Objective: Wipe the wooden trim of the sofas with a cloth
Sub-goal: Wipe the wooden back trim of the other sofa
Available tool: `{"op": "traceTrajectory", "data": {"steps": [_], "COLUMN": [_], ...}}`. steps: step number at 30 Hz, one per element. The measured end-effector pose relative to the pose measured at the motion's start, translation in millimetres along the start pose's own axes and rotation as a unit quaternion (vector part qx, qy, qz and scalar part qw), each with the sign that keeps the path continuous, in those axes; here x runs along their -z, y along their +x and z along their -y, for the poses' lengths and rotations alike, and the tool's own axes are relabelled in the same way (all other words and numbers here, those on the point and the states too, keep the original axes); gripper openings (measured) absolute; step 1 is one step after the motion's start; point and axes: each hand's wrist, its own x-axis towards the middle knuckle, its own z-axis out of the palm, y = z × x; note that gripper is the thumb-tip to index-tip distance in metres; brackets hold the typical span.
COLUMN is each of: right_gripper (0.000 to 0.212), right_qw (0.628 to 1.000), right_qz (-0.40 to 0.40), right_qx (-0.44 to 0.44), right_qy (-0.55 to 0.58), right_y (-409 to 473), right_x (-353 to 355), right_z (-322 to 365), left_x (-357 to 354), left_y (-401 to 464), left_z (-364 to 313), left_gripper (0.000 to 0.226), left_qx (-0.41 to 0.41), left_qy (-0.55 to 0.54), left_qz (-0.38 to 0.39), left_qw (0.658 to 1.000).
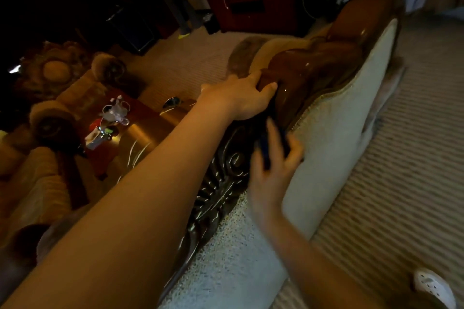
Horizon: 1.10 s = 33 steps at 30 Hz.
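Two bare hands work along the top of a sofa's back. The left hand (241, 98) reaches forward and grips the glossy wooden trim (313, 68), its fingers (270, 88) curled over the smooth crest rail. The right hand (271, 170), blurred, lies against the carved part of the trim just beside the pale upholstered sofa back (339, 138), fingers spread and pressing a dark blue cloth (263, 150) to the wood. Beyond the sofa, a glossy tabletop (145, 128) carries small bottles (110, 120). Striped carpet (401, 183) covers the floor.
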Motion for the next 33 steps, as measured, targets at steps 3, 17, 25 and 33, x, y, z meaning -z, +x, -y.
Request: {"op": "traceTrajectory", "data": {"steps": [3,17,25,33], "right_gripper": [0.041,0.042,0.04,0.042], "right_qw": [0.999,0.999,1.0,0.994], "right_qz": [0.053,0.044,-0.007,-0.025], "right_qx": [0.008,-0.013,-0.003,-0.098], "right_qy": [0.009,0.027,0.023,0.044], "right_y": [-29,-24,93,52], "right_x": [6,3,5,7], "right_z": [-3,11,-14,-8], "left_x": [0,-2,-4,2], "left_y": [5,15,16,2], "left_z": [2,9,8,1], "left_gripper": [0.067,0.075,0.072,0.068], "left_qx": [-0.005,-0.017,-0.007,0.006], "left_qy": [-0.013,-0.051,-0.056,-0.02], "left_qz": [0.003,0.011,0.007,0.001], "left_qw": [1.0,0.998,0.998,1.0]}}
